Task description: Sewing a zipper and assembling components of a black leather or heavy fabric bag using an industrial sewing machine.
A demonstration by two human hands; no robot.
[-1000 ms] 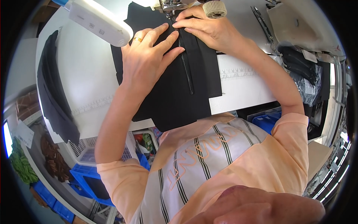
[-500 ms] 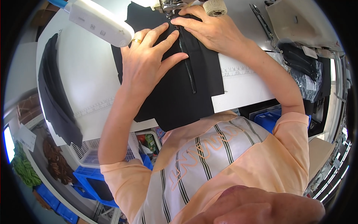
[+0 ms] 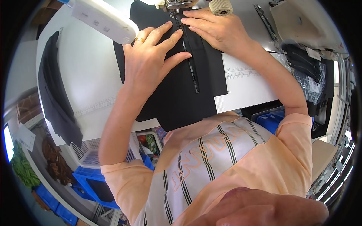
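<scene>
A black fabric piece (image 3: 169, 101) lies flat on the white table, its top end under the sewing machine's presser foot (image 3: 172, 13). A zipper (image 3: 191, 71) with dark metallic teeth runs lengthwise down its middle. My left hand (image 3: 149, 56), a gold ring on one finger, presses flat on the cloth left of the zipper, thumb stretched toward the teeth. To the right of the zipper's upper end, my right hand (image 3: 217, 30) rests with fingers extended on the cloth, fingertips close to the foot. Both hands are open and grip nothing.
A white machine lamp (image 3: 103, 20) juts in at upper left, and a cream handwheel knob (image 3: 220, 6) is by my right hand. Black fabric pieces (image 3: 56, 90) lie at the table's left. Tweezers (image 3: 266, 20) and bagged black zippers (image 3: 305, 64) are at right. A white basket (image 3: 88, 154) stands below.
My right hand's fingers have drawn slightly apart from the zipper and shifted a little to the right. My left hand stays nearly in place on the cloth.
</scene>
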